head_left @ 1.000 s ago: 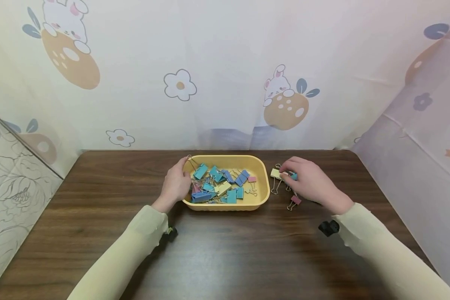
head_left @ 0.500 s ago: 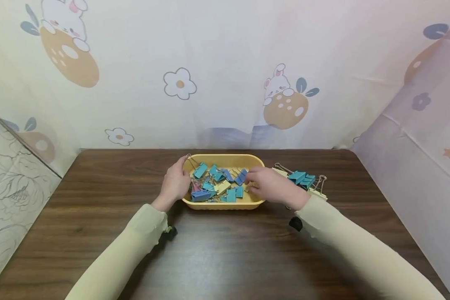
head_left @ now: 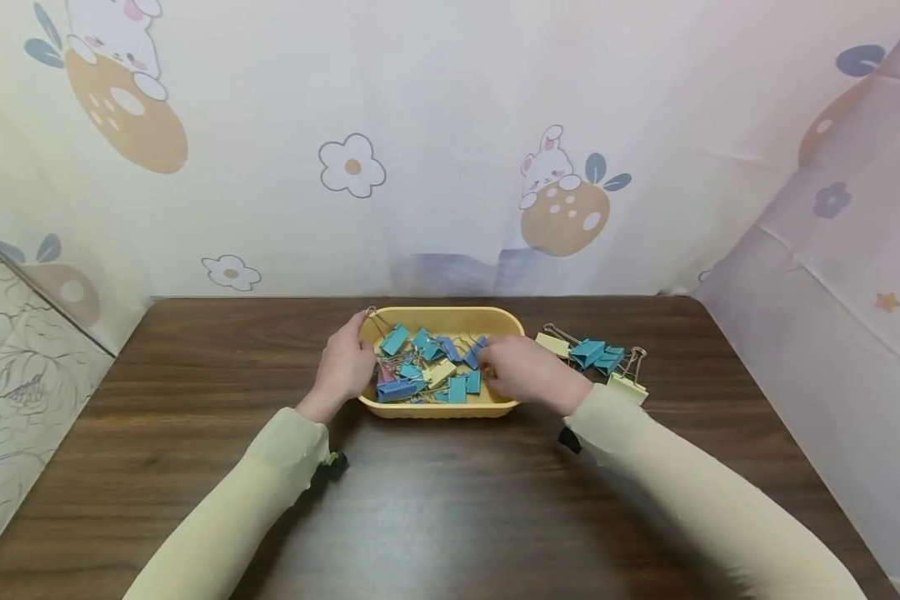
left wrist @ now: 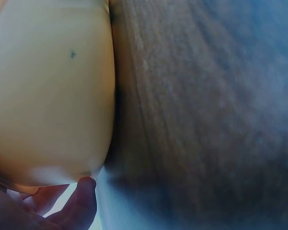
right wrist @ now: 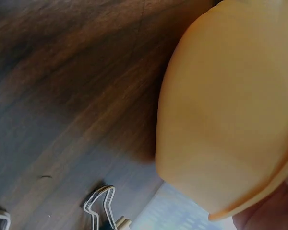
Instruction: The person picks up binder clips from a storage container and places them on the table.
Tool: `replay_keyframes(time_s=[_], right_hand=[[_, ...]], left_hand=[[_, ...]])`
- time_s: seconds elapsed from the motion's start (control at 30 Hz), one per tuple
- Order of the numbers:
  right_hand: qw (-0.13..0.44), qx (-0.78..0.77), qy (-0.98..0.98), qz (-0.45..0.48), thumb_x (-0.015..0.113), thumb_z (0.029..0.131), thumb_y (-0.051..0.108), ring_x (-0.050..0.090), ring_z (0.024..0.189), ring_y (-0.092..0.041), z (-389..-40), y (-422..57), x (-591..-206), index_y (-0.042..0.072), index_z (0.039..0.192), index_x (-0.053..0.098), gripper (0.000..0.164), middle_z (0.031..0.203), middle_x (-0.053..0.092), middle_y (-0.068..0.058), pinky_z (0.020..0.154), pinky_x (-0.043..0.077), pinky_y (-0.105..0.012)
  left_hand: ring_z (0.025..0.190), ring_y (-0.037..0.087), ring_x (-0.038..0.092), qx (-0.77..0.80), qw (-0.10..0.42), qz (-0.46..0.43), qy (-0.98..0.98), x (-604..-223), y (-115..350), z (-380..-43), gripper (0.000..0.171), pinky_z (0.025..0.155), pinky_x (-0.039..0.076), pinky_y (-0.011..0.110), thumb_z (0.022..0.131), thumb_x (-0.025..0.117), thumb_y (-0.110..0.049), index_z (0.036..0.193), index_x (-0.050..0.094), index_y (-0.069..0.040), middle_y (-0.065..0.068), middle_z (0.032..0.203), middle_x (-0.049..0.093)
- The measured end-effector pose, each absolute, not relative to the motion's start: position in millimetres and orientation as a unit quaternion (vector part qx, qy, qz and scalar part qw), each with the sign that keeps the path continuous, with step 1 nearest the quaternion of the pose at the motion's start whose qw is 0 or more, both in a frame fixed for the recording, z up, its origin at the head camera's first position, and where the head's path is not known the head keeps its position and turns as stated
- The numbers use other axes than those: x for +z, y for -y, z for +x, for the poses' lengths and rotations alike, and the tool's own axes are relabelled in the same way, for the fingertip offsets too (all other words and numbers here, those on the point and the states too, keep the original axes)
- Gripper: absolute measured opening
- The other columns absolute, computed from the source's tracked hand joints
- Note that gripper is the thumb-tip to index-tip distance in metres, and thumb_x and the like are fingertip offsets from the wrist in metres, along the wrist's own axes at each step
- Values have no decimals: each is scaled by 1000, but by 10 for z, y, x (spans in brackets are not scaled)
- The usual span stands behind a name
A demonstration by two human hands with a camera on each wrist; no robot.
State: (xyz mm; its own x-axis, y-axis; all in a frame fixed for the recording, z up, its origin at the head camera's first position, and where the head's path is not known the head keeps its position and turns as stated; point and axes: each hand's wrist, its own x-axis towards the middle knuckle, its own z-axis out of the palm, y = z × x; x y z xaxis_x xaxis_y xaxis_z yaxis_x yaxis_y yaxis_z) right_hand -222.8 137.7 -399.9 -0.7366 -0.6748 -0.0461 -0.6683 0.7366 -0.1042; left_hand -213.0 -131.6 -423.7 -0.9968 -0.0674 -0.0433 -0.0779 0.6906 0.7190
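My left hand (head_left: 343,364) grips the left end of a yellow plastic basket (head_left: 442,412), and in the left wrist view its fingers (left wrist: 81,203) touch the outer wall. Inside the basket lie several binder clips, among them teal (head_left: 394,339), blue (head_left: 397,390) and pale yellow (head_left: 440,372) ones. My right hand (head_left: 528,368) reaches over the basket's right rim with its fingers bent down inside. The hand's back hides its fingertips, and I cannot tell whether they hold a clip. The right wrist view shows the outer basket wall (right wrist: 225,105) beside this hand.
Right of the basket, more binder clips lie on the brown wooden table (head_left: 435,500): pale yellow (head_left: 552,344), teal (head_left: 587,353) and another yellow one (head_left: 627,388). A patterned curtain (head_left: 435,208) hangs behind the table's far edge. My right forearm covers part of the table there.
My right hand has moved left from the loose clips on the table into the basket's right end. The left hand keeps its grip on the basket.
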Motion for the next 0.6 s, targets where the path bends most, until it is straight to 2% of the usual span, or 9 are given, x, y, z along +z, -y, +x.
replay_keyframes(time_s=[0.13,0.4,0.47,0.6], right_hand=[[39,-33,-933,-357,62,77,8,49,67,-12,-2240,-1352,-4015,17,75,63,9,74,54,5,62,44,-29],[31,-51,-933,-355,62,74,4,39,60,-13,-2232,-1343,-4041,18,65,54,18,62,43,5,54,32,-29],[28,-49,-934,-354,62,74,4,37,58,-14,-2225,-1347,-4049,17,64,52,19,60,40,4,52,30,-29],[22,-48,-935,-350,58,72,1,41,60,-13,-2226,-1343,-4063,17,68,57,17,64,47,6,52,33,-28]], left_hand=[[53,21,47,392,9,-38,-919,-4249,1329,-2132,52,46,40,33,96,38,-15,147,29,-19,10,138,46],[63,22,52,396,8,-36,-917,-4240,1334,-2107,52,49,40,33,96,38,-14,147,29,-17,10,138,46],[60,22,51,399,11,-35,-916,-4247,1327,-2104,52,48,40,32,96,38,-14,147,29,-18,10,137,46],[64,23,53,394,7,-34,-918,-4250,1329,-2114,52,50,41,34,96,38,-15,147,29,-18,10,139,45]])
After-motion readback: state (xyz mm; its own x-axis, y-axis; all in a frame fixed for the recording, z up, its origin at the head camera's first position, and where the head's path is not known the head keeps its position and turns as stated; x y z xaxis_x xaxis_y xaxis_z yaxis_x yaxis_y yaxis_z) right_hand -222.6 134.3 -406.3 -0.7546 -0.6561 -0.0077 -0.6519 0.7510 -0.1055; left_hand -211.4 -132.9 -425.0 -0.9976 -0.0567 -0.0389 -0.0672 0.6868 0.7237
